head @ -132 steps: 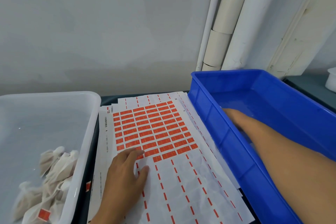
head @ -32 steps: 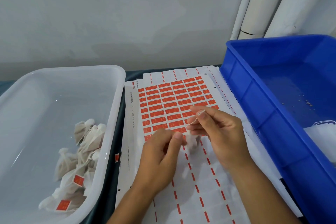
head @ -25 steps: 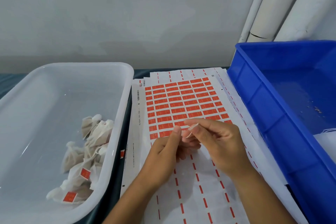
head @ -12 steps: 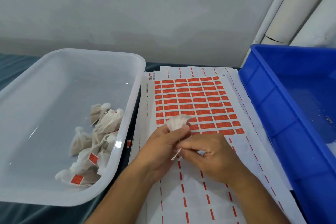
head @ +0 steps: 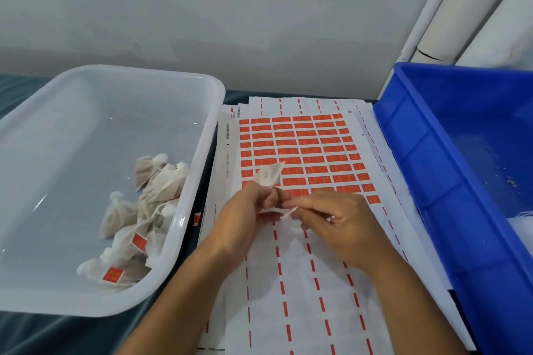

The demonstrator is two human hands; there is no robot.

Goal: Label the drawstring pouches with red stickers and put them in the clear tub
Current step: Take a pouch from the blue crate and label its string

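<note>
A dark table [head: 52, 334] is seen from above. A clear tub [head: 199, 153] is set at the left, with a heap of labelled pouches [head: 144, 210] lying in its near right corner. A blue bin [head: 427, 181] is placed at the right. Between them, sticker sheets [head: 302, 282] are spread flat, with rows of red stickers [head: 305, 150] on the far half. Above the sheets, one small white drawstring pouch [head: 269, 176] is gripped by the left hand [head: 245, 219], while its string [head: 288, 213] is pinched by the right hand [head: 340, 222].
</note>
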